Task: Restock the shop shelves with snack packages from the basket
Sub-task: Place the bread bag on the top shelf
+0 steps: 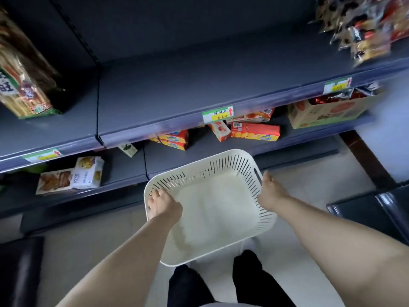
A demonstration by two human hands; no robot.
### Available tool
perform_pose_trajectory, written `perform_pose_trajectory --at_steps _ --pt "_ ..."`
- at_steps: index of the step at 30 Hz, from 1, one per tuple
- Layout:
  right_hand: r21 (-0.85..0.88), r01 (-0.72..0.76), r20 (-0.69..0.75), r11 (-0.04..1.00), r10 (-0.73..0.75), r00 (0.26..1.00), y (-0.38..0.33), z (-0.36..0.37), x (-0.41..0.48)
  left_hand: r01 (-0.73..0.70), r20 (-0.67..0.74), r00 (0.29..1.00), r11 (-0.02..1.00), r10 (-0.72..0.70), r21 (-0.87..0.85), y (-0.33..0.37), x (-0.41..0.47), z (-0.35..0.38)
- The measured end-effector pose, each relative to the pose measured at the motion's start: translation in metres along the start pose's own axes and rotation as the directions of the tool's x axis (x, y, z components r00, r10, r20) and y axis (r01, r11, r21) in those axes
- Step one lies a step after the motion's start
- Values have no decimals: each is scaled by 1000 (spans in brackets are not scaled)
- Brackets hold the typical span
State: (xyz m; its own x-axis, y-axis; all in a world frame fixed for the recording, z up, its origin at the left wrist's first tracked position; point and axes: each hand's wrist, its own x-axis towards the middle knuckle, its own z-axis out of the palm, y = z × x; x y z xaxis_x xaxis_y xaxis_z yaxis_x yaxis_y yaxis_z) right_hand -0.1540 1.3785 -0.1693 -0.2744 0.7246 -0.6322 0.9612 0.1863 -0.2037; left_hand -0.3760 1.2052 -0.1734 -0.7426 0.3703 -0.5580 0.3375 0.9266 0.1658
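Note:
A white slotted plastic basket hangs in front of me above the floor, and nothing lies inside it. My left hand grips its left rim, fingers curled over the edge. My right hand grips the right rim beside the handle slot. Past the basket, the grey shelf at mid height is mostly bare. The lower shelf carries red and orange snack boxes and yellow boxes. Cookie boxes lie on its left part.
A large bag of stick snacks stands on the mid shelf at the left. Shiny snack packs are piled at the upper right. An open cardboard carton sits on the lower shelf. A dark low shelf unit stands right; my legs below.

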Motion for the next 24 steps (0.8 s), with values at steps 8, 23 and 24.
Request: perform_pose_trajectory --at_steps 8,23,24 --pt "40 1 69 999 -3 998 8 4 31 86 -9 996 995 -87 -50 13 -50 46" --pt "173 49 74 984 -63 995 -26 60 -56 319 -130 907 853 -402 -413 -95 -143 88" --pt "183 75 66 980 -88 994 -35 68 -70 344 -93 898 816 -431 -464 -104 -152 90"
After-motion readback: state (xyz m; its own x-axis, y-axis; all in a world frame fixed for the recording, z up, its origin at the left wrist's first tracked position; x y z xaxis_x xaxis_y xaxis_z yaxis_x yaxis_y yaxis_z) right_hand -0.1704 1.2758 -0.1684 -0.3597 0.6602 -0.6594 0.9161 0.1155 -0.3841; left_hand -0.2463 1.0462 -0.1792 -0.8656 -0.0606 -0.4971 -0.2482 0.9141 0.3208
